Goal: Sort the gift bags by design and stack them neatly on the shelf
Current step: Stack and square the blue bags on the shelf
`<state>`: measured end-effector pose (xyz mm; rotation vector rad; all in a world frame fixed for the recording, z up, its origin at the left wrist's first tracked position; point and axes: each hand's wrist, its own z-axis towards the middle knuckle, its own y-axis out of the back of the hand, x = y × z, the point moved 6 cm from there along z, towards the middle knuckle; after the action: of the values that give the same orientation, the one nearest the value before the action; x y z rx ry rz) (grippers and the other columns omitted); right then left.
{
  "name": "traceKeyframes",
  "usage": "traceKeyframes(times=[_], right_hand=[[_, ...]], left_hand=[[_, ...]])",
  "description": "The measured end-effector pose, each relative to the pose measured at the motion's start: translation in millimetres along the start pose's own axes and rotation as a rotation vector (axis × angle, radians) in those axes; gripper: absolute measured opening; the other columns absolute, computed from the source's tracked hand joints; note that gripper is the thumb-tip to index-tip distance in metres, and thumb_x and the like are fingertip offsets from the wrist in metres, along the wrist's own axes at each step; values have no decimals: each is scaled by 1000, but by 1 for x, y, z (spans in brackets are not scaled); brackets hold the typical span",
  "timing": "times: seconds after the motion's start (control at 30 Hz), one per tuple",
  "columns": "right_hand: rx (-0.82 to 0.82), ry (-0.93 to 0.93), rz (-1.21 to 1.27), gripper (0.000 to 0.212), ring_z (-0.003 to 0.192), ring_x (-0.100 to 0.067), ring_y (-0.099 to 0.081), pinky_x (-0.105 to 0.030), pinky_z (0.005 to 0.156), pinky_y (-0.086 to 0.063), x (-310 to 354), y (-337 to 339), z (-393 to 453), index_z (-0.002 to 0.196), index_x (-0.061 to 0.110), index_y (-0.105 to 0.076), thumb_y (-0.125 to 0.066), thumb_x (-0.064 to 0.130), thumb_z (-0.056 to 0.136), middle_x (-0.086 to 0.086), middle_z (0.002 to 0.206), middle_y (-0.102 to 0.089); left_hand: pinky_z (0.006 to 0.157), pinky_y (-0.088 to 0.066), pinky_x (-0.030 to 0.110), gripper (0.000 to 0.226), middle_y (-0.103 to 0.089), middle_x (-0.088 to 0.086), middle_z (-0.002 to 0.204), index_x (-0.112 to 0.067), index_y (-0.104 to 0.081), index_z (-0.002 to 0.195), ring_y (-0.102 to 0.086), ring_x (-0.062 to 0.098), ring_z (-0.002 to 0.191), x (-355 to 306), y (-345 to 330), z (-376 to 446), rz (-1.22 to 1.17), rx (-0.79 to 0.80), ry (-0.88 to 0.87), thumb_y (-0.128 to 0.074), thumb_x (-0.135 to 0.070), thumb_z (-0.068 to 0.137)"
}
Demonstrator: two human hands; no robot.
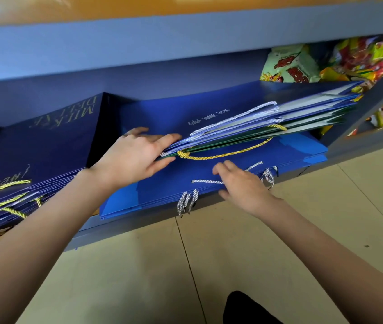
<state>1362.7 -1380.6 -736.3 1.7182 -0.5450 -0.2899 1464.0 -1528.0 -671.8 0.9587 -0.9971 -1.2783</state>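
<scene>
While the left hand pinches up a mixed bundle of blue and green gift bags, the right hand, fingers loosely open, rests on the bright-blue stack at the shelf front edge. Navy stack lies at left. Judged partway: bundle unsorted.

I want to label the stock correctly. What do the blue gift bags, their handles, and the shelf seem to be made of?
Blue gift bags: probably smooth coated paper or card; they lie flat with sharp folds and a slight sheen. Handles: twisted cord, yellow or white-blue; the fibre cannot be told. Shelf: looks like grey-blue painted metal, from its thin straight edges.
</scene>
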Motion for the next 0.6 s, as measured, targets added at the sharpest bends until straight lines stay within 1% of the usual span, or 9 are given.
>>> traceKeyframes(times=[0.1, 0.2, 0.23, 0.3, 0.33, 0.37, 0.43, 0.5, 0.6], right_hand=[[-37, 1, -118, 20, 100, -26, -55, -32, 68, -40, 3, 9, -2, 116, 12, -48, -47, 18, 97, -6, 115, -44], [-154, -11, -104, 12, 90, -29, -55, -34, 68, -43, 1, 34, -5, 106, 9, -53, -47, 12, 96, -7, 113, -42], [-263, -23, -34, 11, 85, -33, -57, -37, 69, -46, -4, 51, -5, 103, 7, -53, -46, 12, 96, -9, 110, -43], [-587, -19, 185, 13, 74, -38, -59, -47, 69, -49, -15, 96, -11, 94, 4, -54, -47, 15, 95, -13, 100, -47], [-735, -5, 306, 15, 72, -38, -60, -50, 67, -49, -21, 121, -15, 91, 3, -56, -48, 16, 94, -12, 95, -48], [-821, 17, 381, 15, 71, -36, -61, -52, 66, -49, -25, 140, -19, 88, 4, -57, -50, 16, 92, -9, 92, -48], [-812, 38, 342, 10, 72, -33, -61, -50, 68, -50, -23, 159, -20, 87, 8, -58, -54, 16, 91, -5, 86, -51], [-702, -6, 266, 8, 73, -31, -62, -47, 70, -50, -25, 155, -18, 86, 13, -56, -56, 19, 91, -3, 78, -59], [-614, -57, 358, 12, 65, -22, -66, -40, 70, -52, -34, 140, -27, 83, 19, -49, -55, 23, 93, 1, 66, -66]], left_hand=[[82, -51, 52, 51, -73, 9, 93, -6, -58, 120, -69, 31, 70, 2, 2, 0, 8, -1, 9, -36, -41, 89], [77, -53, 52, 49, -73, 10, 88, -6, -60, 118, -68, 32, 67, 1, 6, 1, 17, -11, -17, -40, -40, 89], [74, -54, 50, 46, -72, 11, 82, -6, -61, 118, -68, 34, 66, 0, 6, 0, 5, -6, -18, -46, -38, 88], [64, -56, 44, 39, -69, 12, 72, -8, -62, 119, -65, 37, 64, -1, 7, -1, -48, -6, -3, -58, -30, 87], [61, -55, 42, 39, -67, 13, 71, -9, -61, 122, -63, 38, 64, -1, 8, -1, -84, -6, 12, -60, -29, 88], [59, -53, 41, 41, -67, 14, 72, -11, -60, 124, -63, 39, 66, -1, 8, -1, -115, 0, 27, -59, -31, 89], [59, -52, 40, 46, -68, 14, 79, -15, -56, 129, -64, 38, 71, 2, 6, -1, -147, 21, 55, -50, -38, 90], [67, -52, 42, 47, -68, 14, 89, -20, -50, 136, -64, 38, 82, 2, 4, 0, -158, 66, 87, -46, -41, 94], [70, -51, 44, 56, -68, 15, 90, -19, -49, 136, -64, 39, 85, 4, 11, 5, -153, 45, 94, -36, -46, 88]])
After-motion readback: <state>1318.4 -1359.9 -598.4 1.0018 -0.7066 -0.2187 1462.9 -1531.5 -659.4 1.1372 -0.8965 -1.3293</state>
